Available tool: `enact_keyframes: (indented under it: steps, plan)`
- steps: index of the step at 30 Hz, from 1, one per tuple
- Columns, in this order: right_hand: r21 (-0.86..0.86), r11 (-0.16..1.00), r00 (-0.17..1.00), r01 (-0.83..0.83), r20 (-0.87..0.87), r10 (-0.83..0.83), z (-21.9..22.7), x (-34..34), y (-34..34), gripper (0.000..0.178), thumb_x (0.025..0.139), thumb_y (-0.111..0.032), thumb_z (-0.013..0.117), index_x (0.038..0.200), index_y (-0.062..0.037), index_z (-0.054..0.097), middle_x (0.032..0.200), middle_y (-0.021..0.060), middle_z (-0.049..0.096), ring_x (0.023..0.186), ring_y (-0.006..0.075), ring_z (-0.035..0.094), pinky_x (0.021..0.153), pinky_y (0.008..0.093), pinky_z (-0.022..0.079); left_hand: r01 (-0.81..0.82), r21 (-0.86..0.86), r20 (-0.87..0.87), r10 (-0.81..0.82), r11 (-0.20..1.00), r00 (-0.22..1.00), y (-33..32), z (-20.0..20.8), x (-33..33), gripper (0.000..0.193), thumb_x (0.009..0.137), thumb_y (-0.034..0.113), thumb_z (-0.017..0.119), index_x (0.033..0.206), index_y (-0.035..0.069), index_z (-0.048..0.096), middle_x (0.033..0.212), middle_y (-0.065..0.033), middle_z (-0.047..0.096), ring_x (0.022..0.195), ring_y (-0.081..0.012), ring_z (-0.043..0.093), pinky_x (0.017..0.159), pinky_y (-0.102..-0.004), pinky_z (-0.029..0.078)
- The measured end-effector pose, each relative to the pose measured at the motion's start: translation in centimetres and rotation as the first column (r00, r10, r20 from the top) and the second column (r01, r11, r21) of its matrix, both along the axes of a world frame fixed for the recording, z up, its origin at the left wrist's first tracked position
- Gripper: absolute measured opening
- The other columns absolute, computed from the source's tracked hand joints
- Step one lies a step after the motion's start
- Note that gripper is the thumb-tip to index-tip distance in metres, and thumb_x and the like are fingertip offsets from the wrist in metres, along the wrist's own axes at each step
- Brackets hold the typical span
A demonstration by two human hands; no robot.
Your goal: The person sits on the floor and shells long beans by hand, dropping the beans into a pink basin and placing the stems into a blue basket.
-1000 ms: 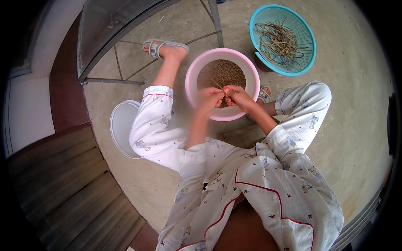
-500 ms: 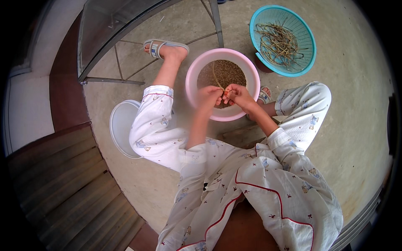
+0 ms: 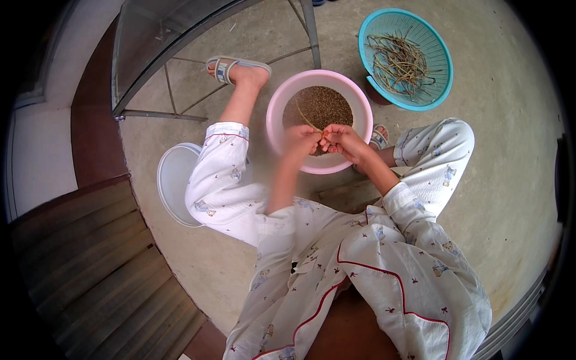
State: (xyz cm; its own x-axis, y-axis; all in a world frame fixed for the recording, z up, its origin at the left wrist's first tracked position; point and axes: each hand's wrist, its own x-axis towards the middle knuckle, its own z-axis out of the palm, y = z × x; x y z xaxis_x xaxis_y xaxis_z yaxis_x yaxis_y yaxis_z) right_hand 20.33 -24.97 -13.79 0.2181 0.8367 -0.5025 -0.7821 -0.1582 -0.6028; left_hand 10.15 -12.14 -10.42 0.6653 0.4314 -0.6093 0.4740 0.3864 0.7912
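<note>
Over a pink tub (image 3: 273, 114), a thin dry stalk (image 3: 305, 119) is pinched by the left hand (image 3: 302, 141) and the right hand (image 3: 348, 143). Brown bits (image 3: 333, 108) lie in the tub. Past it, a blue basket (image 3: 441, 67) holds more stalks (image 3: 401, 63).

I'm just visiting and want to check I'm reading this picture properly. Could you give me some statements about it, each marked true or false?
1. The left hand and right hand meet over the pink basin. True.
2. The basin is full of clear water. False: it holds brown, grain-like bits.
3. A thin strand sticks out from where the fingertips meet. True.
4. The turquoise basket holds round red fruit. False: the turquoise basket holds a tangle of thin, dry-looking stalks.
5. The white bucket is right of the basin. False: the white bucket stands to its left.
</note>
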Motion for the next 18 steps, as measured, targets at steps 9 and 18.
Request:
enact_keyframes:
  steps: [9, 18]
  plan:
    - [-0.08, 0.996, 0.953, -0.048, 0.294, 0.07, 0.0, -0.1, 0.5, 0.01, 0.089, -0.007, 0.048, 0.083, -0.0035, 0.055, 0.072, 0.0036, 0.061, 0.059, 0.0088, 0.057, 0.048, 0.0203, 0.04, 0.014, -0.054, 0.027, -0.012, 0.998, 1.0, 0.2, 0.5, -0.3, 0.004, 0.077, 0.002, 0.062, 0.075, -0.001, 0.062, 0.061, -0.0027, 0.056, 0.047, -0.0065, 0.047, 0.041, -0.0192, 0.034]
    - [-0.063, 0.997, 0.784, 0.048, 0.62, 0.001, 0.4, 0.4, 0.0, 0.013, 0.085, -0.001, 0.045, 0.089, 0.0011, 0.057, 0.082, 0.0108, 0.062, 0.078, 0.021, 0.064, 0.064, 0.0319, 0.053, -0.224, 0.07, 0.134, 0.214, 0.972, 0.968, 1.4, 3.0, -1.9, 0.003, 0.078, -0.001, 0.061, 0.08, -0.003, 0.063, 0.065, -0.0028, 0.057, 0.049, -0.0072, 0.048, 0.043, -0.0202, 0.036]
